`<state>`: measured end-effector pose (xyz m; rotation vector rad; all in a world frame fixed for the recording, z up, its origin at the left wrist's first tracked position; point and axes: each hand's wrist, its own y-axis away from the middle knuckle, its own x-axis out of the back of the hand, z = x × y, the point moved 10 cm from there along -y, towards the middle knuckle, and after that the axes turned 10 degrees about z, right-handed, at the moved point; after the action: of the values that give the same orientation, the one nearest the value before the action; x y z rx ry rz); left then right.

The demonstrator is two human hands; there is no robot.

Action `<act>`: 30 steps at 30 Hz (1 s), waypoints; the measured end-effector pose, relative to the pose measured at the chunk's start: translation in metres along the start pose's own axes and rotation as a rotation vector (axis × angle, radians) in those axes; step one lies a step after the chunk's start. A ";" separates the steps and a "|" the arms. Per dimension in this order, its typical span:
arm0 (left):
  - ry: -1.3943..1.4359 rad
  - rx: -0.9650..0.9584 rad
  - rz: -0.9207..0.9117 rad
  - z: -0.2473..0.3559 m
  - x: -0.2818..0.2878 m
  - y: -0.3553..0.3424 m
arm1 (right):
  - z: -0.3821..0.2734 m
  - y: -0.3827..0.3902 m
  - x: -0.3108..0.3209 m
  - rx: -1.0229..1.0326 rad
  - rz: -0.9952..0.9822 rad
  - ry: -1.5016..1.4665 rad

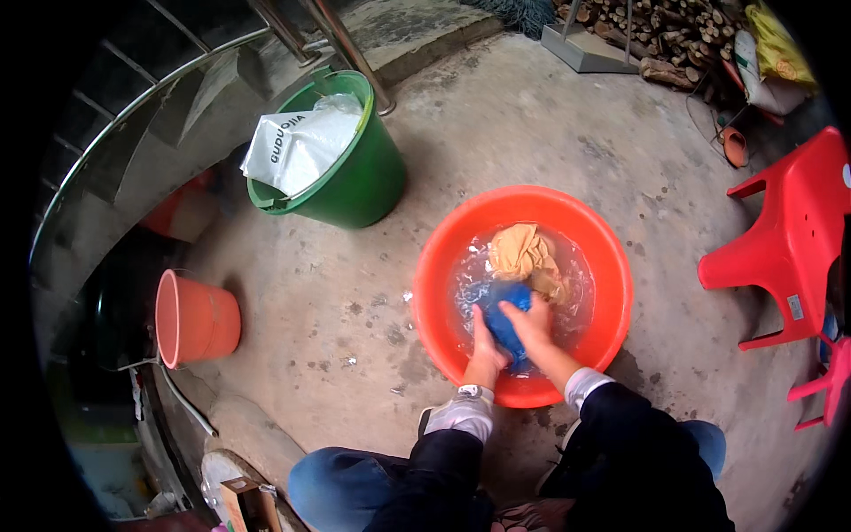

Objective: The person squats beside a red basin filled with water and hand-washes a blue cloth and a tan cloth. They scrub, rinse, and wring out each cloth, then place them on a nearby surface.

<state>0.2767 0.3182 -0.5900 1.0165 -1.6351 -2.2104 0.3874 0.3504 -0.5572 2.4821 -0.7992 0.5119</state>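
Note:
Both my hands are down in a round orange-red basin [433,266] of water. Between them is a wet blue cloth [504,321], blurred by motion. My left hand [487,344] presses on its left side, thumb up. On the other side my right hand [532,326] curls over the cloth from the right, its fingers partly hidden. A yellow-tan cloth [519,253] lies bunched in the water just beyond the blue one. Bubbles or ripples show around both cloths.
A green bucket [377,177] with a white plastic sack [297,151] stands at the far left. Nearer is an orange bucket [199,317], tipped toward the left. Red plastic stools [798,230] stand at right. Stacked firewood [665,35] fills the far right corner.

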 end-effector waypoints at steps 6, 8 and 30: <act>0.176 -0.056 -0.288 0.020 0.017 -0.032 | -0.138 0.103 0.017 0.516 -0.095 -0.233; 0.141 -0.073 -0.324 0.015 0.016 -0.032 | -0.155 0.113 0.031 0.604 -0.029 -0.165; -1.536 -0.905 0.669 0.112 -0.015 0.062 | -0.038 -0.037 0.109 0.519 0.445 0.601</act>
<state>0.2026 0.3887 -0.5115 -1.5040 -0.6080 -2.5854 0.4859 0.3496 -0.4859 2.3317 -1.0487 1.7110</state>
